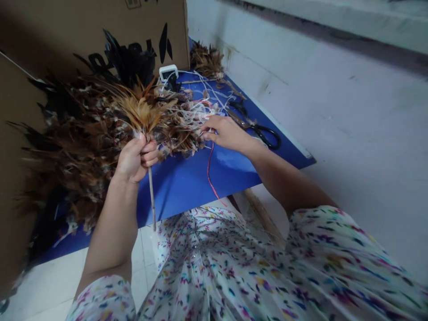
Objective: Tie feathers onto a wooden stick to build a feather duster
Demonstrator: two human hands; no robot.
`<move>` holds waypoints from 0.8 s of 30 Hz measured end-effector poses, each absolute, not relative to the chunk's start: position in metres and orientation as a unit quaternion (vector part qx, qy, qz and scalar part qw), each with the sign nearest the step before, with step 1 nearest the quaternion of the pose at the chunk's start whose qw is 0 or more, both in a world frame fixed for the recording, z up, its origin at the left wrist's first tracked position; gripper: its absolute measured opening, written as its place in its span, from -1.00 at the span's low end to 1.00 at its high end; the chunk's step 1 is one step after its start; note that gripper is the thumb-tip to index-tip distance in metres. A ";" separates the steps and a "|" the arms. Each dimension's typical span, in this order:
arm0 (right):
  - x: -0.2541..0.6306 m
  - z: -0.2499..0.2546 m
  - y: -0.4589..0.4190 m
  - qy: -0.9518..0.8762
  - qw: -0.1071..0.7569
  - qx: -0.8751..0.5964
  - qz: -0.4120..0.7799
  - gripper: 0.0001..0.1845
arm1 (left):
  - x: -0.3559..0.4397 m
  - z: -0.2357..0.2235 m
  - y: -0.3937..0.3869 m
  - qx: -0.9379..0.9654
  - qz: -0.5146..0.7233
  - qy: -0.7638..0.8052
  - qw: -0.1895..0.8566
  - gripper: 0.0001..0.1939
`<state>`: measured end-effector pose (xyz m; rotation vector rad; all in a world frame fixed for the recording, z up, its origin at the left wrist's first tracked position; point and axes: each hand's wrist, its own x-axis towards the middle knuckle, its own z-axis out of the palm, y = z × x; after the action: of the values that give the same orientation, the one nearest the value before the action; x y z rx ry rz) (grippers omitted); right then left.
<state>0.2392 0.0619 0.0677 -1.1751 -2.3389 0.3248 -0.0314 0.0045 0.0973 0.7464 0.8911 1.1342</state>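
My left hand point(136, 158) is closed around a feather duster, a thin wooden stick point(151, 191) with golden-brown feathers point(143, 109) fanning out above the fist. The stick's lower end points down past the table's front edge. To the right, my right hand point(224, 131) reaches over the table with fingers bent into a pinch. Its fingertips are at the edge of a tangle of white plastic strips point(197, 111); what they pinch is too small to make out. Just below those fingers a red string point(209, 171) trails over the table's front edge.
Heaps of brown and black feathers point(83, 142) cover the left of the blue table point(187, 178). Black-handled scissors point(264, 133) lie right of my right hand. A small white-framed device point(169, 72) and another feather bunch point(205, 60) are farther back. Cardboard point(177, 26) and a wall point(301, 89) border the table.
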 end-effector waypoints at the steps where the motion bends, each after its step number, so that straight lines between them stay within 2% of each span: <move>1: 0.233 0.067 0.068 -0.859 0.246 -0.436 0.109 -0.77 | -0.032 0.097 0.004 0.331 0.507 0.396 0.690 -0.77; 6: 0.211 0.058 0.094 -0.870 0.199 -0.448 0.056 -0.82 | -0.030 0.100 0.004 0.309 0.506 0.402 0.698 -0.76; 8: 0.209 0.054 0.100 -0.864 0.213 -0.453 0.058 -0.83 | -0.029 0.101 0.004 0.305 0.505 0.406 0.698 -0.75; 15: 0.230 0.067 0.097 -0.748 0.415 -0.492 0.164 -0.87 | -0.032 0.096 0.006 0.323 0.512 0.394 0.692 -0.74; 18: 0.248 0.075 0.096 -0.704 0.466 -0.499 0.193 -0.88 | -0.032 0.096 0.006 0.319 0.513 0.400 0.689 -0.75; 20: 0.261 0.077 0.096 -0.721 0.450 -0.476 0.224 -0.90 | -0.031 0.097 0.006 0.311 0.515 0.404 0.689 -0.76; 24: 0.273 0.074 0.096 -0.811 0.318 -0.420 0.254 -0.94 | -0.031 0.095 0.007 0.325 0.509 0.398 0.691 -0.76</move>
<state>0.2734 0.0962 0.0741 -1.1053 -2.1346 0.6685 -0.0309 0.0068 0.0951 0.7264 0.8892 1.1371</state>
